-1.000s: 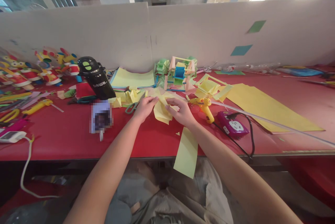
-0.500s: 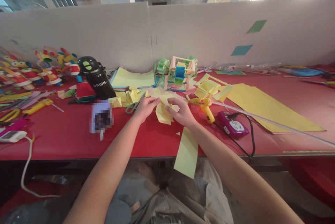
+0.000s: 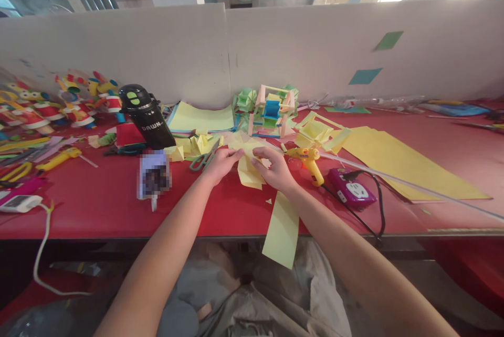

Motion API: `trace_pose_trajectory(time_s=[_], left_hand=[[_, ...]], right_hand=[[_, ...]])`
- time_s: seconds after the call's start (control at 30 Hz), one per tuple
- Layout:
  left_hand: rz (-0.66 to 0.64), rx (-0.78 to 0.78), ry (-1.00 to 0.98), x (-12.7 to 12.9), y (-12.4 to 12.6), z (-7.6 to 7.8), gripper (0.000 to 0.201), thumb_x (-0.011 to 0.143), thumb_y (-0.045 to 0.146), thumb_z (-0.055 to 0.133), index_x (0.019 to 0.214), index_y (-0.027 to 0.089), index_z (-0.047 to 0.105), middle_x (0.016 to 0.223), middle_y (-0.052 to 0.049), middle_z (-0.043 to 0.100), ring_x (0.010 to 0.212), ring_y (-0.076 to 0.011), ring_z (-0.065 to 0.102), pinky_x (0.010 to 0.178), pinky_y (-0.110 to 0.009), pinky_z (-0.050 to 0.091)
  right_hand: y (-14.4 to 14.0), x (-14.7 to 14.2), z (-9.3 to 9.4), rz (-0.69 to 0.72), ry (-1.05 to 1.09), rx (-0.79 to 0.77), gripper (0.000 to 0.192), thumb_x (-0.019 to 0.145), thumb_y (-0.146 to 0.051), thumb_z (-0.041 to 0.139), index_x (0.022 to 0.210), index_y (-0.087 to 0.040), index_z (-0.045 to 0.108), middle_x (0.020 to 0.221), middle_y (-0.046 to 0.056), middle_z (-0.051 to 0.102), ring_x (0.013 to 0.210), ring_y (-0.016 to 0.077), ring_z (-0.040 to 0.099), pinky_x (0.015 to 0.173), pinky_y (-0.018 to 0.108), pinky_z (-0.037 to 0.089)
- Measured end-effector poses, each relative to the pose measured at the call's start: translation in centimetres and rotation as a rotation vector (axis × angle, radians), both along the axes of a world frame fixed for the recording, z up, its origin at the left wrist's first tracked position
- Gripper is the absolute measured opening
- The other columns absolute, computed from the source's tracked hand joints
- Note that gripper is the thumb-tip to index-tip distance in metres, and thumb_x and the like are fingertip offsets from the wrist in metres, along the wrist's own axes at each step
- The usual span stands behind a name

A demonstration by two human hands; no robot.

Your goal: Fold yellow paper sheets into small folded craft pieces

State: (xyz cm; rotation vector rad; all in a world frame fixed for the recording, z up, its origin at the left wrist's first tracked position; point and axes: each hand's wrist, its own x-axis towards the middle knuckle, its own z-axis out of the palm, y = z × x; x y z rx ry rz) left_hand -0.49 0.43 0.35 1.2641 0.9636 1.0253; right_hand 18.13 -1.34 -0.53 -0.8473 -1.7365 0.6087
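Note:
A creased piece of yellow paper (image 3: 249, 174) stands between my two hands at the middle of the table. My left hand (image 3: 223, 165) pinches its left side with thumb and forefinger. On the other side, the curled fingers of my right hand (image 3: 273, 167) grip its right edge. More pale yellow paper lies just behind, partly hidden by the held piece. Grey-green scissors (image 3: 198, 164) lie close to my left hand. A yellow glue gun (image 3: 311, 164) rests right of my right hand. Below my right wrist, a pale green paper strip (image 3: 282, 232) overhangs the table's front edge.
A black bottle (image 3: 147, 122) and folded yellow paper (image 3: 195, 145) stand back left. Behind my hands is a small paper-and-stick model (image 3: 271, 110). A purple power socket (image 3: 352, 188) with a cable and large yellow sheets (image 3: 409, 169) lie at right.
The view has shifted very slightly. Both hands stay at the yellow paper, with only a small movement of the fingers and the paper.

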Motion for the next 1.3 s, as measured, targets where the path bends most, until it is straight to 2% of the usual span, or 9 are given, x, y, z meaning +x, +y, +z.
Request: trace_pose_trajectory(time_s=[0.13, 0.43, 0.67, 0.83, 1.1, 1.3], left_hand=[[0.006, 0.03, 0.025, -0.05, 0.14, -0.29, 0.048, 0.072, 0.059, 0.076, 0.091, 0.015, 0.075, 0.085, -0.007, 0.076, 0.087, -0.0267, 0.072, 0.085, -0.041, 0.055], [-0.02, -0.005, -0.025, 0.22, -0.24, 0.27, 0.051, 0.065, 0.06, 0.08, 0.089, 0.014, 0.075, 0.084, -0.007, 0.075, 0.083, -0.0264, 0.071, 0.082, -0.041, 0.056], [0.003, 0.082, 0.075, -0.1, 0.19, -0.4, 0.05, 0.071, 0.062, 0.074, 0.089, 0.015, 0.076, 0.083, -0.006, 0.075, 0.085, -0.0255, 0.07, 0.082, -0.038, 0.054], [0.0, 0.094, 0.094, -0.14, 0.15, -0.28, 0.049, 0.072, 0.061, 0.073, 0.087, 0.015, 0.076, 0.082, -0.006, 0.075, 0.084, -0.0258, 0.07, 0.081, -0.037, 0.054], [0.076, 0.144, 0.175, -0.55, 0.56, -0.54, 0.047, 0.074, 0.06, 0.071, 0.087, 0.015, 0.076, 0.081, -0.004, 0.074, 0.084, -0.0267, 0.069, 0.081, -0.039, 0.055], [0.087, 0.132, 0.118, -0.36, 0.44, -0.41, 0.047, 0.071, 0.059, 0.075, 0.086, 0.015, 0.076, 0.082, -0.006, 0.075, 0.084, -0.0269, 0.07, 0.086, -0.044, 0.055]], right_hand=[[0.07, 0.06, -0.01, 0.007, 0.017, -0.025, 0.023, 0.088, -0.043, 0.062, 0.097, -0.022, 0.066, 0.101, 0.008, 0.072, 0.096, 0.0231, 0.069, 0.094, 0.043, 0.055], [0.07, 0.07, -0.01, -0.007, 0.011, -0.038, 0.025, 0.088, -0.045, 0.062, 0.098, -0.022, 0.067, 0.102, 0.008, 0.072, 0.097, 0.0239, 0.069, 0.095, 0.044, 0.055], [0.22, 0.0, -0.27, -0.058, 0.001, -0.023, 0.024, 0.086, -0.042, 0.062, 0.098, -0.021, 0.066, 0.099, 0.008, 0.072, 0.093, 0.0234, 0.068, 0.091, 0.044, 0.055], [0.17, -0.02, -0.13, -0.068, 0.004, -0.02, 0.024, 0.085, -0.042, 0.064, 0.098, -0.022, 0.064, 0.098, 0.008, 0.072, 0.091, 0.0232, 0.067, 0.089, 0.043, 0.055], [-0.14, -0.16, 0.27, -0.034, 0.054, -0.055, 0.023, 0.085, -0.042, 0.065, 0.097, -0.023, 0.06, 0.102, 0.008, 0.068, 0.089, 0.0211, 0.068, 0.087, 0.041, 0.057], [-0.07, -0.1, 0.22, -0.035, 0.058, -0.046, 0.023, 0.084, -0.043, 0.065, 0.093, -0.023, 0.061, 0.098, 0.007, 0.069, 0.092, 0.0221, 0.068, 0.091, 0.042, 0.057]])
